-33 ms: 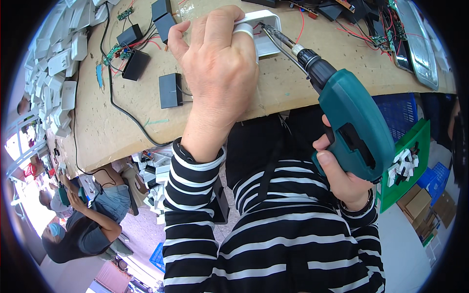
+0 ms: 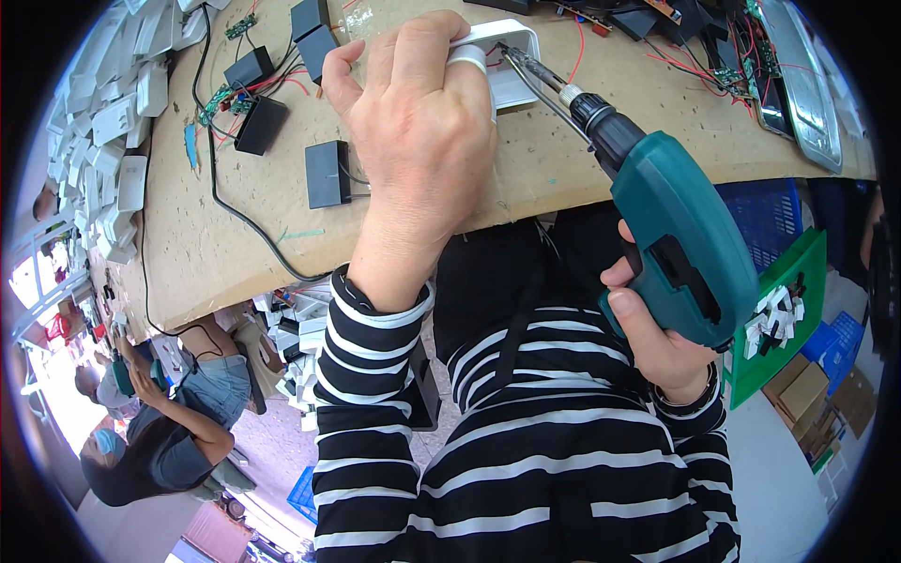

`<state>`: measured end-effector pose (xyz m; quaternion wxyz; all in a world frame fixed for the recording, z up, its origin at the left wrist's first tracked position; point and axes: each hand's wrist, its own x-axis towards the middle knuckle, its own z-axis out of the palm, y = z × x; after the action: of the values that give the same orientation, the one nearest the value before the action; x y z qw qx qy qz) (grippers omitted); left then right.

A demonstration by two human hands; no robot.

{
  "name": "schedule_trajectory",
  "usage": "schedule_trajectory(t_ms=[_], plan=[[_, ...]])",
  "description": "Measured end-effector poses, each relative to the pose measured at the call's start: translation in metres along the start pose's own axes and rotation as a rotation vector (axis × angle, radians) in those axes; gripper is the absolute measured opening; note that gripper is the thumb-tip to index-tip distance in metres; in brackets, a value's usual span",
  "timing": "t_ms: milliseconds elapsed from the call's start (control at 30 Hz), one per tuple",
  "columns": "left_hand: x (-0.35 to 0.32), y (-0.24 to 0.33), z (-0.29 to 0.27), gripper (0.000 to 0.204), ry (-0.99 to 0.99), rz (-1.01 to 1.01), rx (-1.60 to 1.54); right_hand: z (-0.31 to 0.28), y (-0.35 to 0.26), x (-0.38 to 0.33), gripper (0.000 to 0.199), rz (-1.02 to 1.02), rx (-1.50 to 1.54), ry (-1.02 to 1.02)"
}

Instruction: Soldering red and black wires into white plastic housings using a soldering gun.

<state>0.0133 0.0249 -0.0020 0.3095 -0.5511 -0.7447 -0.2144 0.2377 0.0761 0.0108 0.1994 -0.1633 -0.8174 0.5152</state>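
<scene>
Brown surface surrounds the white case your left hand grips; your right hand clasps the green tool: steady its tip inside.

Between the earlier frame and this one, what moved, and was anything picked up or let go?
Nothing visibly changed. The left hand still holds the white casing; the right hand still grips the teal tool, its tip inside the casing. The black box nearby stayed put.
</scene>
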Motion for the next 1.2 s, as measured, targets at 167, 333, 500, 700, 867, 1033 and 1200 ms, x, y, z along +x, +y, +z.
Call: schedule_trajectory(t_ms=[167, 333, 500, 700, 867, 1033, 1200], plan=[[-0.005, -0.006, 0.005, 0.004, 0.037, -0.022, -0.040, 0.001, 0.000, 0.002, 0.050, -0.001, -0.036, 0.005], [-0.001, 0.000, 0.000, 0.005, -0.007, -0.010, -0.001, 0.004, 0.001, 0.002, 0.049, 0.016, 0.025, 0.060], [-0.008, -0.007, 0.006, 0.005, 0.029, -0.019, -0.024, 0.001, 0.000, 0.002, 0.047, -0.001, -0.025, 0.035], [-0.008, -0.007, 0.007, 0.006, 0.032, -0.022, -0.025, 0.003, 0.000, -0.003, 0.037, 0.040, -0.033, 0.089], [-0.008, -0.006, 0.006, 0.006, 0.022, -0.026, -0.031, 0.010, -0.007, 0.005, 0.023, 0.086, -0.046, 0.218], [-0.007, -0.006, 0.005, 0.006, 0.020, -0.038, -0.032, 0.010, -0.005, 0.004, 0.025, 0.015, -0.068, 0.196], [-0.007, -0.006, 0.007, 0.005, 0.014, -0.038, -0.027, 0.007, -0.005, 0.003, 0.026, 0.053, -0.143, 0.120]])
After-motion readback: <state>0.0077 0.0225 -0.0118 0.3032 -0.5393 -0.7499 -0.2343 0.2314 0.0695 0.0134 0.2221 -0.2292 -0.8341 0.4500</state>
